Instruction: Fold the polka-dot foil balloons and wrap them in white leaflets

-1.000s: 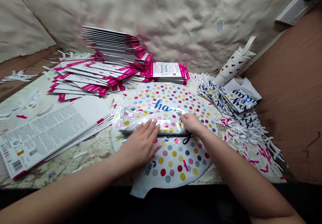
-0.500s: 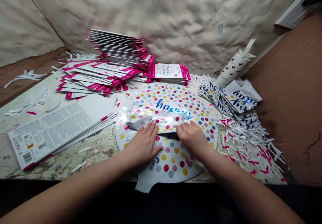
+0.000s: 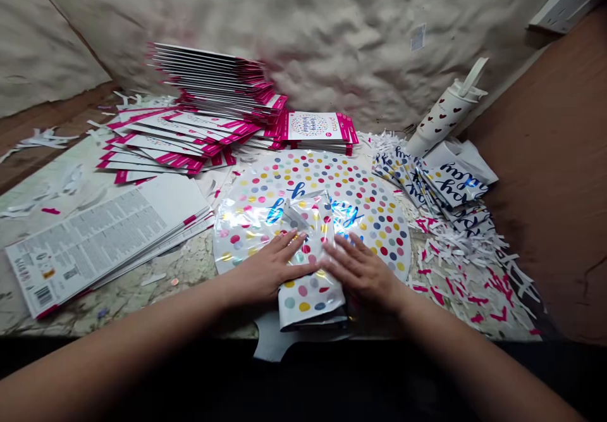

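1. White foil with coloured dots, folded into a narrow packet [image 3: 310, 298], lies between the hands on the round dotted sheet [image 3: 374, 200]. From the head view, I read its long axis as running away from the body, near end close to the front edge of the table [image 3: 190, 264].

2. Left hand [image 3: 265, 270]: palm down, fingers spread, thumb reaching across the packet. Right hand [image 3: 367, 273]: palm down, fingers extended and slightly apart, tips on the packet's right side. I judge neither hand clearly nearer; both touch it. I cannot tell whether any foil is pinched beneath the fingers.

3. Surface: the sheet lies mostly flat and glossy, its tail [image 3: 274, 341] at the front edge. I judge the foil slippery.

4. Room: left, long printed cards [image 3: 95, 238] lie well apart from the packet. Beyond the sheet I note a leaning card stack [image 3: 213, 83]. Right, I find folded foil pieces [image 3: 458, 185], paper shreds [image 3: 465, 270] and a tilted tumbler [image 3: 439, 121].
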A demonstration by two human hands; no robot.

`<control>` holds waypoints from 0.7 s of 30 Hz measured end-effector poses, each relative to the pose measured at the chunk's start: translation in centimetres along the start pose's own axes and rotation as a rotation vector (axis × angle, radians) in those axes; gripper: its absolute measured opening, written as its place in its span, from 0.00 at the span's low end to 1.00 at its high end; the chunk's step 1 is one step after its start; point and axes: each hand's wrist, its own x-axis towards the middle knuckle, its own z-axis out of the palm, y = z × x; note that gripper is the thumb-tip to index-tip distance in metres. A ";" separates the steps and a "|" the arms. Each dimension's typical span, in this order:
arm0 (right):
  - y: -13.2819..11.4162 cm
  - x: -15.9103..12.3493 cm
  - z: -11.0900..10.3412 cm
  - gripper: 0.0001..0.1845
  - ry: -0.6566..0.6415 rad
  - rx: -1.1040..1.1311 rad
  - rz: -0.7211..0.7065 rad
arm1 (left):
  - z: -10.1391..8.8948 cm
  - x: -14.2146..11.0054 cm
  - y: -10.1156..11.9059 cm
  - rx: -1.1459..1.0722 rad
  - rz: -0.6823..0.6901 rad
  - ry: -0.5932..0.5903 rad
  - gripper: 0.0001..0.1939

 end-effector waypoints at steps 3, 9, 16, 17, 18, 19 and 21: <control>0.2 0.8 -0.6 0.22 -0.224 0.170 -0.065 | 0.3 -0.7 -0.1 -0.023 0.044 0.026 0.26; 2.3 2.6 -0.6 0.10 -0.169 0.679 0.671 | -1.6 -0.5 -0.4 -0.504 -0.301 0.240 0.14; 3.7 6.7 -1.1 0.20 0.066 0.506 0.966 | -4.6 4.0 -2.3 -1.107 -0.964 0.037 0.13; 3.2 7.4 -1.1 0.19 0.116 0.414 0.913 | -4.6 4.3 -2.4 -1.118 -0.963 0.033 0.13; 2.5 8.0 -0.9 0.18 0.140 0.310 0.826 | -4.5 4.4 -2.4 -1.133 -0.964 0.030 0.13; 1.8 8.7 -0.4 0.18 0.128 0.204 0.727 | -4.4 4.5 -2.4 -1.146 -0.962 0.029 0.12; 0.9 10.0 0.9 0.21 -0.013 0.052 0.573 | -4.5 4.3 -2.1 -1.164 -0.951 0.031 0.11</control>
